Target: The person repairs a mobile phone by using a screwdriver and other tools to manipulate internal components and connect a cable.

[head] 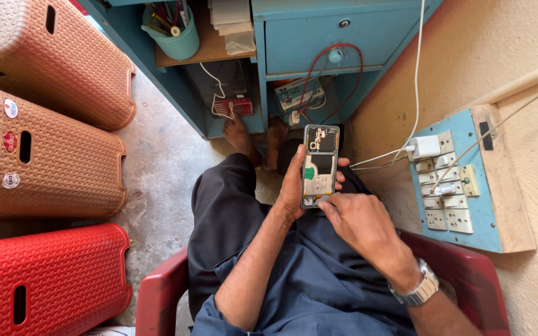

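Observation:
An opened smartphone [319, 163] with its back cover off, showing circuit boards and a dark battery, is held upright over my lap. My left hand [294, 186] grips it from the left side and behind, with fingertips wrapping around its right edge. My right hand [356, 221], wearing a metal wristwatch [415, 291], rests its fingertips at the phone's lower right corner. Whether the right hand pinches a small tool is too small to tell.
I sit in a red plastic chair [157, 298]. A blue desk [319, 37] with a drawer and a cup of tools [172, 28] stands ahead. Stacked brown and red plastic stools [38, 162] lie at left. A blue switchboard [459, 180] with a white charger hangs on the right wall.

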